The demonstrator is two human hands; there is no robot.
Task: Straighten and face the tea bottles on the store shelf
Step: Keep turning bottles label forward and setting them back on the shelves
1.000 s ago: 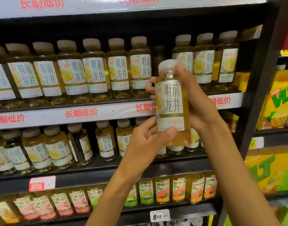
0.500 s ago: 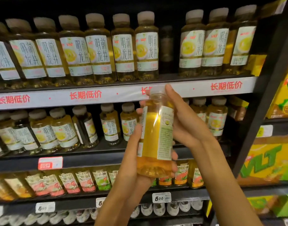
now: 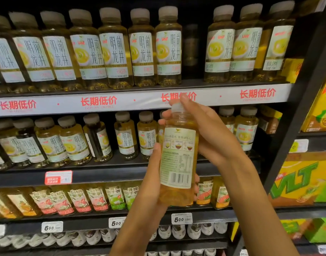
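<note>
Before the shelves: a person holds one tea bottle [image 3: 177, 159] off the rack, upright, its back label and barcode toward the camera.
Left hand [image 3: 151, 183]: clasps the bottle's lower body and base.
Right hand [image 3: 208, 133]: wraps the neck and shoulder, one fingertip over the cap.
Open slot: top shelf [image 3: 221, 96], between two runs of bottles.
Risk: if returned unturned, the barcode would likely face shoppers; squeezing into the slot could knock neighbours askew.
</note>
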